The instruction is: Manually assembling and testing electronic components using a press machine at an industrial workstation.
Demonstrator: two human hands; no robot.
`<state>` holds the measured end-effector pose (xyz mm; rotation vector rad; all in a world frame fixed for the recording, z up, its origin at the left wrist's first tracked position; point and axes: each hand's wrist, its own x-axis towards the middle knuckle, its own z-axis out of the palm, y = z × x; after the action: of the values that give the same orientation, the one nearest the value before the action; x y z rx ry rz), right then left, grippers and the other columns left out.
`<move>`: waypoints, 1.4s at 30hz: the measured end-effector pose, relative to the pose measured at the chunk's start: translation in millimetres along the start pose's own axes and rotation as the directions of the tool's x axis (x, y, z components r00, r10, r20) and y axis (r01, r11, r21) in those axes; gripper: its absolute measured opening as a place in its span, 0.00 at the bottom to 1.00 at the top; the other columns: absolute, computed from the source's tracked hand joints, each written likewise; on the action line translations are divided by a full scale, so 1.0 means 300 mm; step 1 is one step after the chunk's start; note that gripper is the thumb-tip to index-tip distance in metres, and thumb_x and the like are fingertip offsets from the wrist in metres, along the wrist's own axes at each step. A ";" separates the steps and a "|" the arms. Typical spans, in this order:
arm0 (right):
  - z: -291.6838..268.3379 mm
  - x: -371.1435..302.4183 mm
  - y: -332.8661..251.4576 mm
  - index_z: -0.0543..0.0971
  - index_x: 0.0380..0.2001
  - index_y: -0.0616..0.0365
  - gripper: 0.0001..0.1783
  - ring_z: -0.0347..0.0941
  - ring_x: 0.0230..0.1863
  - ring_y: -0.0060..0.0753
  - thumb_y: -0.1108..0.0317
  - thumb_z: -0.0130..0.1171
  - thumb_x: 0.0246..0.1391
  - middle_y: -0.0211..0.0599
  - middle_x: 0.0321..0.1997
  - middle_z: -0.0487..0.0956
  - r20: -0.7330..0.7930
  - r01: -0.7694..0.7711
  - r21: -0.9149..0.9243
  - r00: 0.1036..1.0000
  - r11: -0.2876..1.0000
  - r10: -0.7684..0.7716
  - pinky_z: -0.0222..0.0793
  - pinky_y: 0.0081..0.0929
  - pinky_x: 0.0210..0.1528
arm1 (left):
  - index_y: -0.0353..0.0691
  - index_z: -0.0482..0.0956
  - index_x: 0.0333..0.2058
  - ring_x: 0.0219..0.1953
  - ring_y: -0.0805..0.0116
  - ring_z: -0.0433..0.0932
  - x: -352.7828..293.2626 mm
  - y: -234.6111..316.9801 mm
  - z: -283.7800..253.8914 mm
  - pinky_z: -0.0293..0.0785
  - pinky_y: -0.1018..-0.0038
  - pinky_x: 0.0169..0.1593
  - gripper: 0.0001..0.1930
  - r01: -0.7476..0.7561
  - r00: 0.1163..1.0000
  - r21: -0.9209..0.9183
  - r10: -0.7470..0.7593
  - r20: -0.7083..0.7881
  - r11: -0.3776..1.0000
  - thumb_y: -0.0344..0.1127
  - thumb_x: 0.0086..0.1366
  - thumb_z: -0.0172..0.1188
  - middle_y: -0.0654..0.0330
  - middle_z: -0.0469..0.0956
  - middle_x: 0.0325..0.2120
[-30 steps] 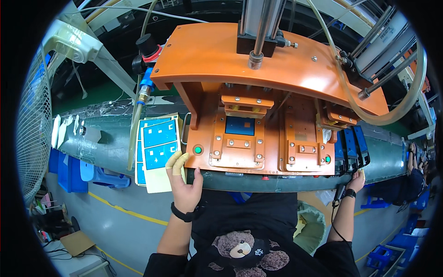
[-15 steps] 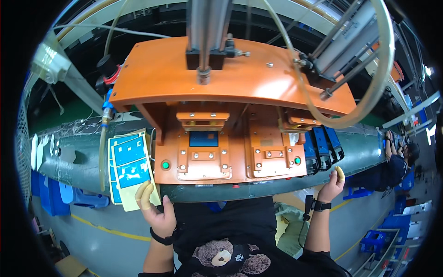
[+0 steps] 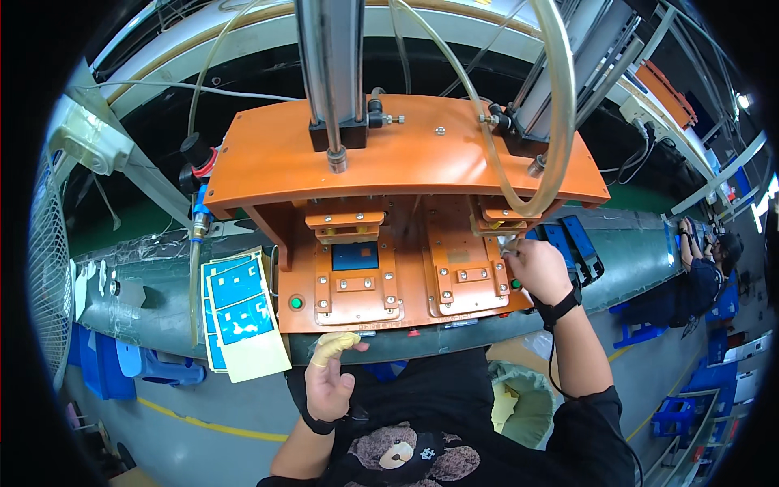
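Note:
An orange press fixture (image 3: 389, 284) stands on the green bench in front of me, with two nests under its top plate. A blue square part (image 3: 355, 256) lies in the left nest. My right hand (image 3: 535, 268) reaches up to the right nest, fingers pinched near its upper right corner; what they hold is too small to tell. My left hand (image 3: 329, 381), with yellowish finger cots, hangs loosely curled just below the bench's front edge and holds nothing. A green button (image 3: 296, 303) sits at the fixture's lower left.
Sheets of blue parts on yellow backing (image 3: 239, 312) lie left of the fixture. Blue trays (image 3: 572, 243) stand to its right. Pneumatic cylinders and clear hoses (image 3: 519, 122) rise above. Another person (image 3: 706, 268) sits at far right. A fan guard (image 3: 49, 268) is at left.
My right hand rose from the bench's front edge to the fixture's right nest. My left hand dropped away from beside the green button to below the bench edge. The view shifted.

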<state>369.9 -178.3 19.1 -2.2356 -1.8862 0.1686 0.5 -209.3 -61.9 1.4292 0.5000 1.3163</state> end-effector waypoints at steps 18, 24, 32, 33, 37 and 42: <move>0.243 -0.421 -0.417 0.70 0.51 0.66 0.15 0.70 0.55 0.28 0.80 0.50 0.60 0.41 0.55 0.72 -0.076 0.074 0.997 0.993 -0.036 -0.087 0.65 0.28 0.57 | 0.30 0.60 0.58 0.58 0.46 0.69 0.012 0.057 0.111 0.59 0.56 0.63 0.37 0.165 0.975 -0.330 -0.103 0.197 0.929 0.60 0.67 0.46 0.47 0.65 0.56; 0.278 -0.431 -0.453 0.75 0.46 0.67 0.11 0.75 0.39 0.19 0.77 0.53 0.60 0.32 0.39 0.80 0.011 -0.009 1.000 0.998 0.019 -0.069 0.72 0.20 0.42 | 0.35 0.59 0.60 0.59 0.45 0.68 -0.033 0.071 0.102 0.57 0.54 0.64 0.38 0.243 0.960 -0.336 -0.177 0.216 0.910 0.62 0.64 0.51 0.48 0.62 0.58; 0.279 -0.390 -0.411 0.80 0.43 0.61 0.12 0.75 0.27 0.18 0.73 0.53 0.58 0.34 0.26 0.81 0.146 -0.008 0.922 0.932 0.386 -0.331 0.71 0.18 0.32 | 0.31 0.60 0.60 0.58 0.48 0.69 -0.063 0.070 0.067 0.58 0.56 0.63 0.41 0.258 0.960 -0.296 -0.208 0.190 0.920 0.65 0.64 0.48 0.47 0.61 0.58; 0.275 -0.386 -0.414 0.80 0.43 0.61 0.12 0.75 0.27 0.18 0.73 0.53 0.58 0.34 0.26 0.81 0.150 -0.010 0.923 0.931 0.386 -0.334 0.71 0.18 0.32 | 0.31 0.60 0.60 0.58 0.48 0.69 -0.067 0.071 0.066 0.58 0.56 0.63 0.41 0.258 0.960 -0.296 -0.210 0.186 0.920 0.65 0.64 0.48 0.47 0.61 0.58; 0.267 -0.363 -0.426 0.80 0.42 0.62 0.12 0.74 0.25 0.17 0.75 0.53 0.56 0.32 0.26 0.81 0.102 0.079 0.888 0.927 0.453 -0.361 0.71 0.19 0.31 | 0.30 0.59 0.60 0.61 0.50 0.65 -0.065 0.064 0.052 0.58 0.56 0.64 0.40 0.230 0.957 -0.249 -0.173 0.233 0.941 0.64 0.66 0.43 0.46 0.59 0.59; 0.270 -0.359 -0.432 0.79 0.42 0.62 0.12 0.77 0.24 0.23 0.74 0.53 0.57 0.37 0.26 0.81 0.182 -0.013 0.871 0.937 0.491 -0.297 0.72 0.21 0.30 | 0.29 0.58 0.60 0.63 0.52 0.61 -0.057 0.049 0.050 0.56 0.58 0.66 0.39 0.177 0.956 -0.231 -0.111 0.272 0.957 0.63 0.68 0.39 0.45 0.57 0.59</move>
<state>209.0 -256.6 -34.5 -1.3567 -1.5251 1.2214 3.6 -234.8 -53.5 1.2986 0.2486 1.0184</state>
